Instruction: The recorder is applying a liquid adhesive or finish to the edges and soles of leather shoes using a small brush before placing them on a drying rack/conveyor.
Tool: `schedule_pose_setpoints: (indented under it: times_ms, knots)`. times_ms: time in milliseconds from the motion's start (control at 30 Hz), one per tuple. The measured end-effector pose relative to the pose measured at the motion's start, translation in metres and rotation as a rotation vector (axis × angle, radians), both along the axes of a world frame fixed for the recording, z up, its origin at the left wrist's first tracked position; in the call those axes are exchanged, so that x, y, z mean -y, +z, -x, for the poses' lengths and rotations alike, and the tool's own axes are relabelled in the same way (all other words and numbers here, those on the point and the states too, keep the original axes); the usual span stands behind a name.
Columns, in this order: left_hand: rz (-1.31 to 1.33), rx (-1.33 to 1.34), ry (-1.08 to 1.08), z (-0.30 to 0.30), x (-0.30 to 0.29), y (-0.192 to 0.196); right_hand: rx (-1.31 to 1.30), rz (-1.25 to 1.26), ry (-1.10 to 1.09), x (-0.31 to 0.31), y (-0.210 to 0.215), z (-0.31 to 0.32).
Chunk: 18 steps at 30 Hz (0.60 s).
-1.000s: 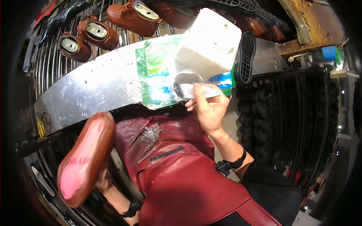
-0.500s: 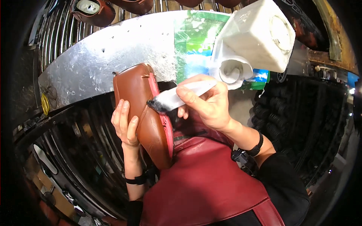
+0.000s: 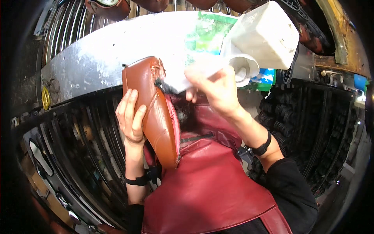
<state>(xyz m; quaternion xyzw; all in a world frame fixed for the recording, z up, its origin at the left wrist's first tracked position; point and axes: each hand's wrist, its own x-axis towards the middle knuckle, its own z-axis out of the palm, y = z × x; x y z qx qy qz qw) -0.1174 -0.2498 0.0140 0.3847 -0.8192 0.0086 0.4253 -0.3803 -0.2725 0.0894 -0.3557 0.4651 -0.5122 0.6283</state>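
Note:
A brown leather shoe upper [image 3: 154, 119] with a pink lower edge is tilted between the metal table's near edge and my lap. My left hand [image 3: 130, 119] grips it from the left, fingers spread along its side. In my right hand [image 3: 218, 89] is a brush [image 3: 178, 84] with a whitish handle, partly smeared by motion and glare. Its dark bristles touch the shoe near the far end, by the pink edge. Beyond my right hand, a white cup-shaped opening [image 3: 249, 67] joins or stands against a white plastic container [image 3: 265, 35].
A scratched metal table [image 3: 89, 58] carries a green and blue plastic sheet [image 3: 210, 29]. Several brown shoes [image 3: 111, 11] sit on metal rollers behind it. Dark soles [image 3: 278, 121] fill a rack at the right. A yellow cable [image 3: 46, 99] hangs at the left. A dark red apron [image 3: 206, 183] covers my lap.
The brush has moved away from me along the shoe, from the middle seam toward the far end. The shoe has shifted slightly up in view, with my left hand still on it.

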Motion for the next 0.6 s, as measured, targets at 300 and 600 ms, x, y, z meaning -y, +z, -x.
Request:
schedule_pose_setpoints:
  times_ms: [300, 600]
  knots:
    - [0.044, -0.001, -0.024, 0.005, 0.004, 0.006, -0.225, 0.645, 0.305, -0.101, 0.045, 0.004]
    - [-0.004, 0.052, 0.012, 0.018, -0.003, 0.032, -0.057, 0.048, 0.076, -0.092, 0.070, 0.013]
